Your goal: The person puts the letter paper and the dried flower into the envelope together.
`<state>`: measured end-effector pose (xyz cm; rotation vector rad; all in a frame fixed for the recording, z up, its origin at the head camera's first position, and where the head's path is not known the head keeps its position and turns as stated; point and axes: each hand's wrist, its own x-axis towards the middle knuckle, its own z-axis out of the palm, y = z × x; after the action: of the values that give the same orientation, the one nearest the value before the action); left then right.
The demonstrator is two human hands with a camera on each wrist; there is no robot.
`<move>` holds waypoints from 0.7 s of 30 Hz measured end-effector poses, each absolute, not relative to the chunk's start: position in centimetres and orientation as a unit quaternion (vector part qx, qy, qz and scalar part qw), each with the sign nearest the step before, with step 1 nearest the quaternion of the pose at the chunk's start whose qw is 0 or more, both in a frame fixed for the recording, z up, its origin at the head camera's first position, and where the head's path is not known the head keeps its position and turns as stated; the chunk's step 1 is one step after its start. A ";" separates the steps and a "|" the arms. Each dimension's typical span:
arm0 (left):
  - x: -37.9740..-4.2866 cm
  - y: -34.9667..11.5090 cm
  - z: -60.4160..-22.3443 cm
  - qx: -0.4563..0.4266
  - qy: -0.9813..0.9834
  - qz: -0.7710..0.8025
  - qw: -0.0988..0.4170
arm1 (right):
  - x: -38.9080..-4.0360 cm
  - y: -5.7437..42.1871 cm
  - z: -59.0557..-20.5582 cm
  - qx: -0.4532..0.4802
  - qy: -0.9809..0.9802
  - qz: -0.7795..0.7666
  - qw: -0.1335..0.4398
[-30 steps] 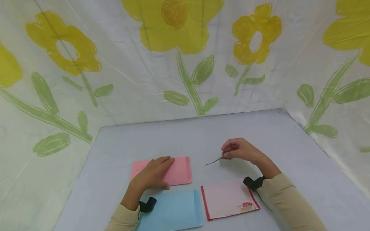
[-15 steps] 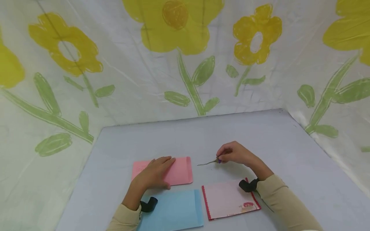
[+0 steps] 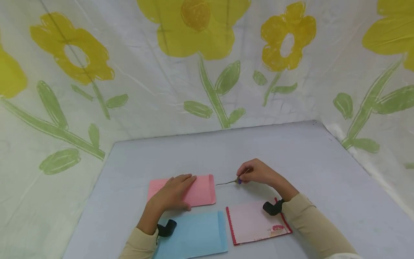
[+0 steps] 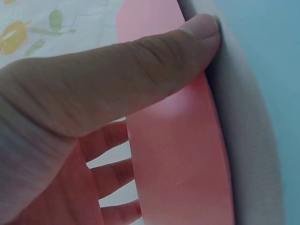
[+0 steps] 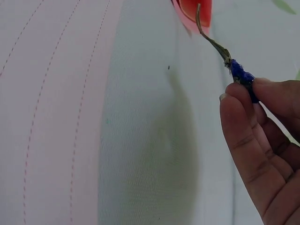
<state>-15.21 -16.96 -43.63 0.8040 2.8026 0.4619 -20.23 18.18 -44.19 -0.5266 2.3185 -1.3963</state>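
Note:
My left hand (image 3: 171, 194) spans the pink envelope (image 3: 202, 190) in the head view. Its thumb presses the near edge and its fingers reach the far edge; in the left wrist view the envelope (image 4: 183, 154) bulges between them, fingertips hidden. The right wrist view shows the envelope's mouth (image 5: 194, 11) gaping a little. To its right, my right hand (image 3: 257, 171) pinches a small dried flower (image 5: 240, 74) by its blue-purple head, between thumb and fingertips. The thin brown stem (image 3: 224, 183) points left, its tip very near the envelope's right edge.
A light blue envelope (image 3: 197, 233) lies nearer, partly under my left wrist. Beside it is a pale pink envelope (image 3: 247, 223) with red edges, below my right wrist. The pale table (image 3: 275, 144) ends at a white sheet (image 3: 145, 97) painted with yellow flowers.
My right hand has moved left with the dried flower, bringing the stem's tip toward the pink envelope's right edge. The stem has swung nearly level. My left hand keeps its place.

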 end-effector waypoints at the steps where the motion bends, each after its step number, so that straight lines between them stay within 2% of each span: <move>1: -15.2 -16.9 -43.7 0.271 0.945 0.156 0.094 | -20.2 18.0 -44.2 -0.185 0.827 -0.495 0.192; 21: -15.1 -16.7 -43.7 0.267 0.947 0.153 0.089 | -20.4 15.9 -45.0 -0.209 0.819 -0.500 0.187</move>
<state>-15.08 -16.74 -43.65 0.7936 2.8193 0.4555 -20.38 15.92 -45.01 -0.5885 2.3060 -1.4072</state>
